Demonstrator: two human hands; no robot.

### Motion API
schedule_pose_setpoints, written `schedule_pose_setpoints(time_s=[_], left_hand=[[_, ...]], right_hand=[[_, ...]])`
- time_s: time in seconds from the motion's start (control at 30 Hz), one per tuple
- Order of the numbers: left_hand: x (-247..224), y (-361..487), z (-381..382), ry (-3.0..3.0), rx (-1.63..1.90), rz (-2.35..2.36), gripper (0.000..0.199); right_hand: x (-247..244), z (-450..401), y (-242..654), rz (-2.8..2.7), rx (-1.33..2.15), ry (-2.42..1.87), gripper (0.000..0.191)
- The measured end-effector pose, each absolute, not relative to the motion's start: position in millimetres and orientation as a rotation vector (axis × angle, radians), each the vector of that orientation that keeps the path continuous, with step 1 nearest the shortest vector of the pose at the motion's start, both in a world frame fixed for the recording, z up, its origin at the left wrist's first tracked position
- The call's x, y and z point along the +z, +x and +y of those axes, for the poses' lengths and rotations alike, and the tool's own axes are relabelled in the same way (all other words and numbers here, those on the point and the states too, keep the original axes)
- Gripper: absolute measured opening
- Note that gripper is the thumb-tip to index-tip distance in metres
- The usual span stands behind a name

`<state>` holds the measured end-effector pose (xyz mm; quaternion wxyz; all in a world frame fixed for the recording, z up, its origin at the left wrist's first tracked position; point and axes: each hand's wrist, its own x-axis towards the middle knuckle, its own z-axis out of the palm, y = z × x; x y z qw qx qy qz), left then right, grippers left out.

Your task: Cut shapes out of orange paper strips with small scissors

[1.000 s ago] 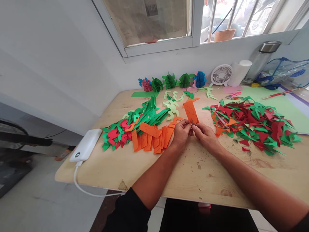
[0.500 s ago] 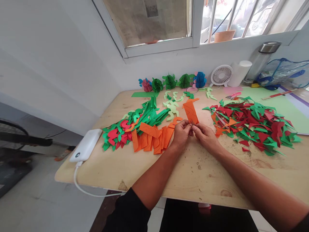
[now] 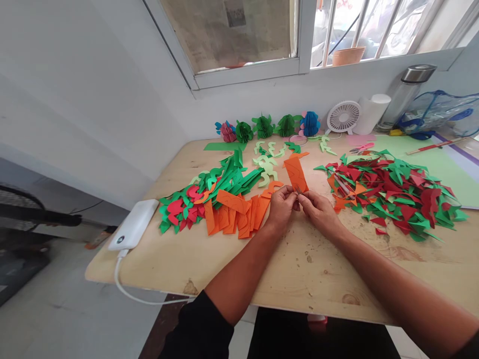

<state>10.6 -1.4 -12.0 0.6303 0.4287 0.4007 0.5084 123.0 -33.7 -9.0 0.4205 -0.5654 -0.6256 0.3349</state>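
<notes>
Close together over the middle of the table, my left hand (image 3: 283,202) and my right hand (image 3: 315,204) are both closed at the lower end of an orange paper strip (image 3: 296,173). The strip stands up tilted away from me, with dark curved lines drawn on it. My fingertips meet below it and hide its bottom edge; anything small between them cannot be made out. Left of my left hand lie several similar orange strips (image 3: 239,219), side by side and partly overlapping. Beyond them spreads a pile of green paper cut-outs (image 3: 228,174) with red cut-outs (image 3: 187,207) among them.
To the right is a heap of red and green paper scraps (image 3: 404,194). Honeycomb paper figures (image 3: 264,126) line the wall, beside a small white fan (image 3: 343,117) and a glass bottle (image 3: 404,97). A white power bank (image 3: 133,224) with a cable sits at the left edge.
</notes>
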Motion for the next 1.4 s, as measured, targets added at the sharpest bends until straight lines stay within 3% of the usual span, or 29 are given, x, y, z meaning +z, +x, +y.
schedule_pose_setpoints(time_s=[1.4], left_hand=[[-6.3, 10.3, -4.0, 0.962, 1.14, 0.939, 0.005]], right_hand=[[-5.9, -34.9, 121.6, -1.545, 0.869, -1.437, 0.036]])
